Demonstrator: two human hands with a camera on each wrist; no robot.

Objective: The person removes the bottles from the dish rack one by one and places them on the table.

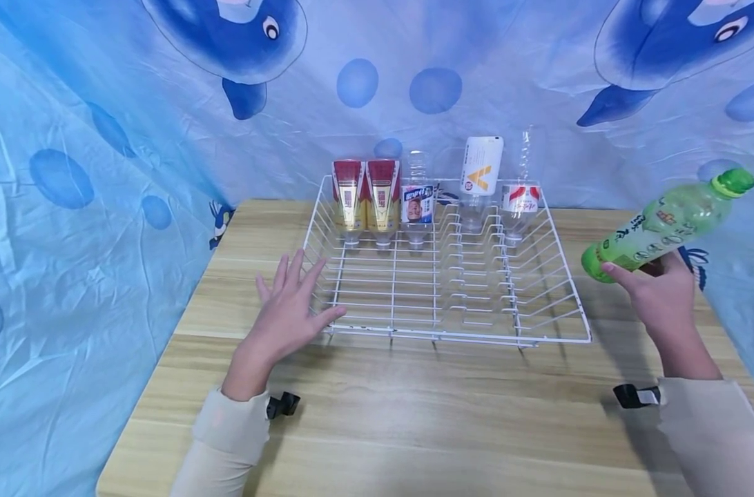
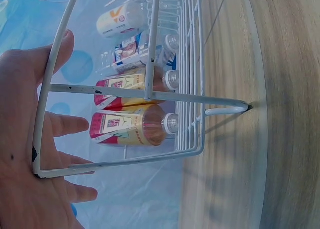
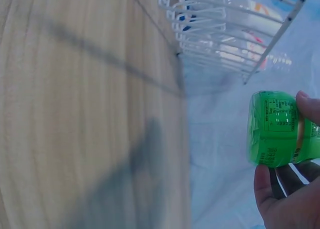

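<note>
My right hand (image 1: 665,290) grips a green plastic bottle (image 1: 659,224) near its base, in the air to the right of the rack. The bottle leans, with its green cap up and to the right; its base shows in the right wrist view. My left hand (image 1: 286,304), fingers spread, is at the front left corner of a white wire rack (image 1: 414,333). Along the rack's back stand bottles, caps down: two red-and-gold ones, a blue-labelled bottle (image 1: 417,203), a white-and-orange-labelled bottle (image 1: 481,166) and a clear red-and-white-labelled bottle (image 1: 520,199).
The rack stands on a wooden table (image 1: 377,414), with a row of bent wire dividers right of its middle. A blue curtain (image 1: 60,276) with dolphin prints hangs behind the table and at its sides.
</note>
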